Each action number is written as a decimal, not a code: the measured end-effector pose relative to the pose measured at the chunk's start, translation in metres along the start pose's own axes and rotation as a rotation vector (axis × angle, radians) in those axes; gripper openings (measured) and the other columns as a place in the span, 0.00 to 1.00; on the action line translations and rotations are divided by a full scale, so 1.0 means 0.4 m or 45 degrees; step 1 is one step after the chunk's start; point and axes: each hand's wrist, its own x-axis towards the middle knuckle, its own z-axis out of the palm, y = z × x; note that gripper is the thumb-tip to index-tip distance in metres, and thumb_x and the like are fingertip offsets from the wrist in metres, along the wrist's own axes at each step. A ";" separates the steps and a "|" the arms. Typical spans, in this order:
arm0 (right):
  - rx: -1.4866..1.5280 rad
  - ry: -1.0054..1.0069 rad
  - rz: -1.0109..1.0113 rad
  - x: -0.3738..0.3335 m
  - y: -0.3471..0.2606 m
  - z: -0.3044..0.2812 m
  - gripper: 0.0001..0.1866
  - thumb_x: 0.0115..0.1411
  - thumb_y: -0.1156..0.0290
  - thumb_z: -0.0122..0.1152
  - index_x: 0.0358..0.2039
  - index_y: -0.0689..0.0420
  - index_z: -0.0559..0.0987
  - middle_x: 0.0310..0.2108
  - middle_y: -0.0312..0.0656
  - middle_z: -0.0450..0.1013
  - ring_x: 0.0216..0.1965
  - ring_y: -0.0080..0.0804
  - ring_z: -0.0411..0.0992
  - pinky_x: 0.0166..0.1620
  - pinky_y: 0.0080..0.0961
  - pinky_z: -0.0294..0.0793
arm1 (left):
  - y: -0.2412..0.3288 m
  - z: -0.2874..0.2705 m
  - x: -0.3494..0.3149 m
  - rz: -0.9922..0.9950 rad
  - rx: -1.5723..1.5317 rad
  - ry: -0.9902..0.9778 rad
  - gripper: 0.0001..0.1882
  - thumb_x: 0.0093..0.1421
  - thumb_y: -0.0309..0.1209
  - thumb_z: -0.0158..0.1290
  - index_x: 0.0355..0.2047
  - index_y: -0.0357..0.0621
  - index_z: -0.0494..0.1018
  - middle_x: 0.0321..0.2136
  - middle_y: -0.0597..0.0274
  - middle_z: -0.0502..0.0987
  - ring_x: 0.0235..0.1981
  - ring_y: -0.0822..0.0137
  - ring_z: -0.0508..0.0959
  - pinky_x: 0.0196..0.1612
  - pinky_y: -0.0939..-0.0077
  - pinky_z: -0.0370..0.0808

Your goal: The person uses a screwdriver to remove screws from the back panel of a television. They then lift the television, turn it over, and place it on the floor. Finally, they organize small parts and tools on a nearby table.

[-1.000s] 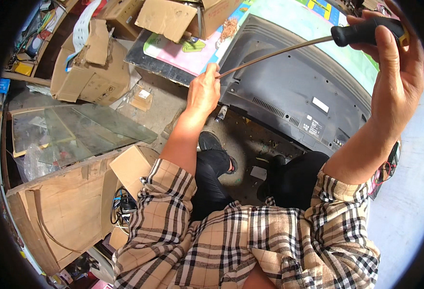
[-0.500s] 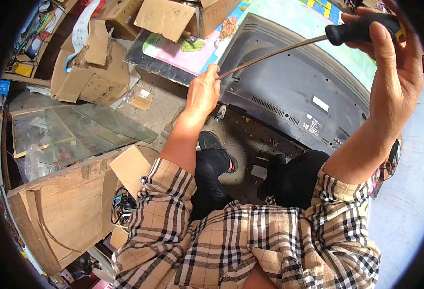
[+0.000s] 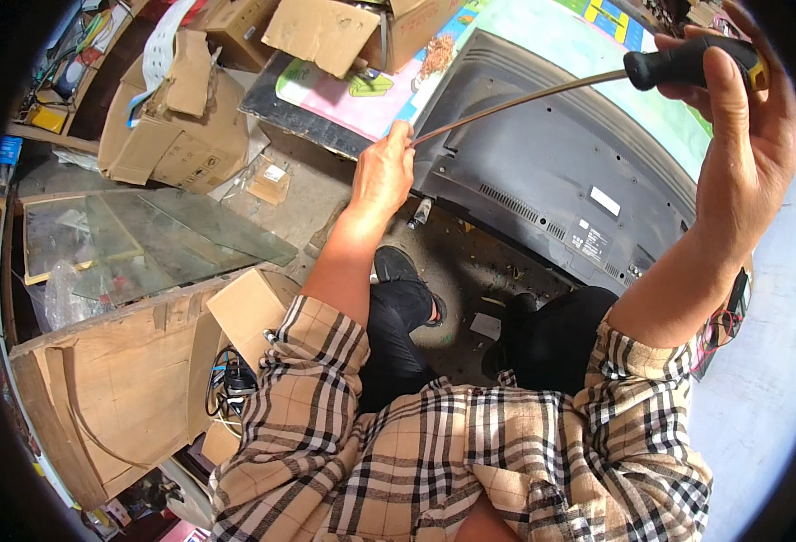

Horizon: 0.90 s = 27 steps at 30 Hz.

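A long screwdriver (image 3: 517, 106) with a black and yellow handle slants across the back of a flat dark-grey television (image 3: 529, 158). My right hand (image 3: 749, 149) is closed around its handle, raised at the upper right with the thumb along the side. At the far end of the shaft, my left hand (image 3: 383, 173) is closed in a pinch beside the television's left edge. The shaft runs into those fingers, which hide the tip. The television lies back side up, with vents, a white label and several screw holes showing.
The television rests on a table with a colourful printed cover (image 3: 344, 90), beside open cardboard boxes (image 3: 321, 36). Glass sheets (image 3: 154, 244) and a wooden board (image 3: 127, 397) stand at the left. A small cylinder (image 3: 421, 213) and scraps lie on the floor near my feet.
My right hand and the screwdriver handle have shifted slightly to the right. The left hand stays at the tip end. The whole view has moved a little.
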 end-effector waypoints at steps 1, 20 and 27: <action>0.000 0.003 0.002 0.000 0.001 -0.002 0.14 0.65 0.72 0.54 0.51 0.59 0.72 0.35 0.44 0.75 0.36 0.33 0.76 0.36 0.25 0.79 | -0.001 0.000 -0.001 0.005 0.005 0.007 0.13 0.57 0.21 0.55 0.41 0.42 0.67 0.31 0.48 0.79 0.35 0.46 0.80 0.37 0.60 0.76; 0.003 0.028 -0.005 0.008 0.005 -0.005 0.13 0.64 0.72 0.55 0.49 0.59 0.72 0.32 0.40 0.74 0.32 0.27 0.75 0.32 0.21 0.76 | -0.002 0.006 -0.001 0.006 -0.069 0.100 0.13 0.57 0.20 0.53 0.42 0.41 0.67 0.31 0.48 0.79 0.35 0.50 0.81 0.38 0.63 0.77; 0.004 0.027 0.000 0.009 0.004 -0.005 0.13 0.64 0.73 0.56 0.49 0.58 0.72 0.31 0.39 0.73 0.31 0.25 0.74 0.31 0.19 0.75 | 0.011 0.004 0.000 -0.016 -0.032 0.091 0.12 0.57 0.21 0.54 0.41 0.41 0.67 0.31 0.47 0.79 0.34 0.50 0.81 0.37 0.63 0.77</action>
